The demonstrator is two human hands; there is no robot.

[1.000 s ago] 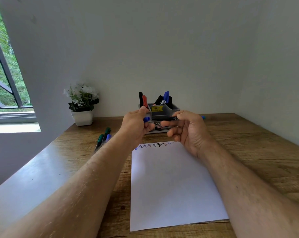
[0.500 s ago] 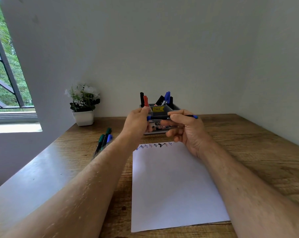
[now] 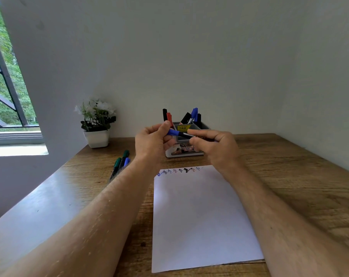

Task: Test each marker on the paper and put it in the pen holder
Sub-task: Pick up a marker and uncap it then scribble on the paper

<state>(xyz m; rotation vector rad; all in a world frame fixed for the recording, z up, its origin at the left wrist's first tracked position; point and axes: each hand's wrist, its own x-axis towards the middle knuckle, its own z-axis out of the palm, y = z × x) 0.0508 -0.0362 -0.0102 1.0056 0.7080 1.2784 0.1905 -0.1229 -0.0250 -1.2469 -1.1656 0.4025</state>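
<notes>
Left hand [image 3: 151,139]: raised over the desk [image 3: 289,176], fingers curled, thumb and fingertips pinching the blue cap [image 3: 172,132] at the marker's left end. Marker [image 3: 186,134]: held level in the air between both hands, in front of the holder [image 3: 186,136]; cap seated or nearly so, the joint too small to judge. Right hand [image 3: 215,147]: fingers curled round the marker's barrel, index finger extended along it.

Spare markers [image 3: 120,162]: three or so, green and blue, lying on the desk left of the left forearm, untested. Paper [image 3: 199,216]: flat on the desk below the hands, a row of small scribbles [image 3: 179,170] along its far edge. Holder: grey, compartmented, beyond the paper, with black, red and blue markers standing in it.

Risks, as judgement: a cap pressed on askew may not close, and the tip would dry; a slip of the pinch could drop the marker onto the paper and leave a stray mark; a careless reach to the holder could knock the markers standing in it.

Change from the earlier frames: a second ago cap and barrel appeared apart, one in each hand; now they meet in one line. The hands sit slightly higher against the holder. Paper, spare markers and holder are unmoved.
</notes>
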